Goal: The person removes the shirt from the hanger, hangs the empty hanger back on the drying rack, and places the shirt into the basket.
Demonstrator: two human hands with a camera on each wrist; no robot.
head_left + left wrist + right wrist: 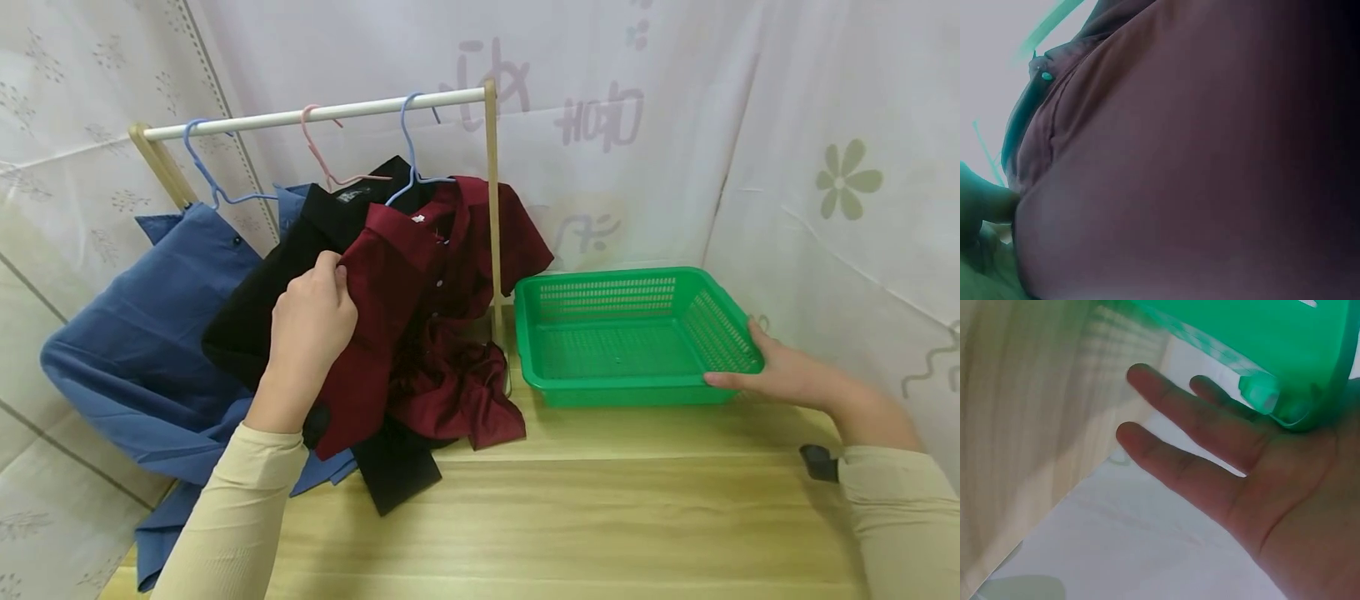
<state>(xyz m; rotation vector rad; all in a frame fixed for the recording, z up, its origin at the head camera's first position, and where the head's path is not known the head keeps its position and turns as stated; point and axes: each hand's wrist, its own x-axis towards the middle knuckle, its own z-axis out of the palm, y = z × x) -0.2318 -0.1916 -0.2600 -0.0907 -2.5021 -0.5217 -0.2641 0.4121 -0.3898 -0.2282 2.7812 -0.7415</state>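
At the left of the head view, my left hand (311, 308) pinches the shoulder edge of a dark red short-sleeved shirt (375, 333), which hangs unevenly on a blue hanger (411, 158). Its cloth fills most of the left wrist view, with part of the hand at the lower left. My right hand (787, 371) rests against the near right corner of a green plastic basket (637, 394), thumb along the front rim. The right wrist view has its other fingers (1179, 469) straight and spread below the basket's corner. Inside, the basket shows its bare mesh bottom.
A small rack with a white rail (262, 122) and wooden posts stands on the wooden table (600, 517). On it, a black shirt (255, 308) hangs from a pink hanger (322, 158) and a blue shirt (165, 308) from another blue hanger (210, 179). Patterned white curtains (637, 83) surround the table.
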